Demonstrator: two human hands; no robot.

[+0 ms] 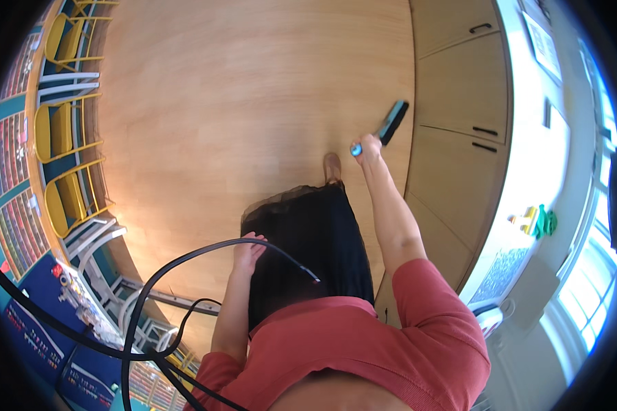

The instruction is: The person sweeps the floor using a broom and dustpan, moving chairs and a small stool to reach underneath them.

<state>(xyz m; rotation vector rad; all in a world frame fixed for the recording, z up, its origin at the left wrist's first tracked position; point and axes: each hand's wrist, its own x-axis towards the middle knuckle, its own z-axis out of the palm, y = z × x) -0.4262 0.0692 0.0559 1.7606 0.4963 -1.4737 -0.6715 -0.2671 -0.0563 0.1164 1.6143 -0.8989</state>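
My right hand (pixel 368 145) grips the handle of a blue hand brush (pixel 391 122) with black bristles. The brush head points forward and to the right, near the base of the cabinets. Whether the bristles touch the wood-look floor (pixel 226 103) I cannot tell. Beside the black skirt (pixel 308 236) hangs my left hand (pixel 247 257), its fingers apart and nothing seen in it. A black cable (pixel 185 255) crosses the view in front of that hand. One brown shoe (pixel 332 167) shows beyond the skirt's hem.
Wooden cabinets (pixel 460 87) with black handles line the right, under a white counter (pixel 537 149) bearing a green and yellow object (pixel 542 222). Yellow folding chairs (pixel 61 132) stand along the left, before a long table (pixel 33 128) with trays of many-coloured items (pixel 7 149).
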